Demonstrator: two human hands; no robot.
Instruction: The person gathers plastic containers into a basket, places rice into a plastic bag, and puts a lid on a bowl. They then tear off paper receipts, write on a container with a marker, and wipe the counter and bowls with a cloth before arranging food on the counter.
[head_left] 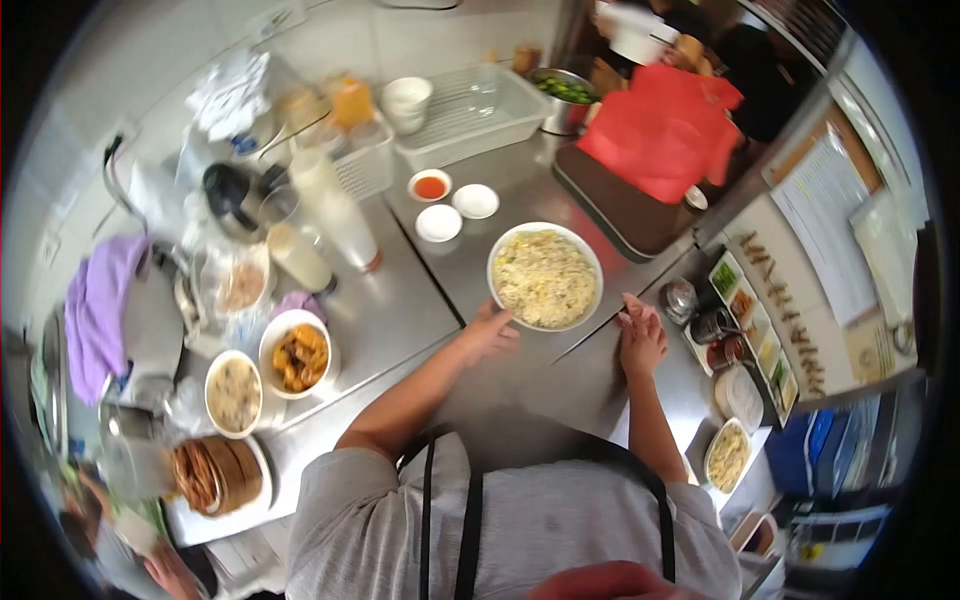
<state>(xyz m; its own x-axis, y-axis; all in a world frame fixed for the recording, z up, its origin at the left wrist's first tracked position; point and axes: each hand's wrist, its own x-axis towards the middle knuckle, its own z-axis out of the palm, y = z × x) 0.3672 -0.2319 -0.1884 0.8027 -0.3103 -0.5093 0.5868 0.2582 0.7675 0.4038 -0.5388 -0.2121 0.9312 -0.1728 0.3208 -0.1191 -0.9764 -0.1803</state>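
Note:
A white bowl [546, 322] of fried rice [545, 275] stands upright on the steel counter [480, 390] in front of me. My left hand [487, 334] is at its lower left, fingertips right by the rim, fingers stretched and slightly apart. To the right of the bowl, my right hand [642, 338] has its fingers drawn together; I cannot tell what they hold, if anything. A thin dark line runs along the counter toward those fingers. Behind the bowl sit two small white dishes [475, 201] and a dish of red sauce [430, 187].
At left are a bowl of fried pieces [300, 357], a bowl of soup [234, 394], a bamboo steamer [228, 474] and bottles [335, 215]. A brown tray [610, 205] with red plastic [660, 135] lies at back right. Garnish trays [755, 330] line the right side.

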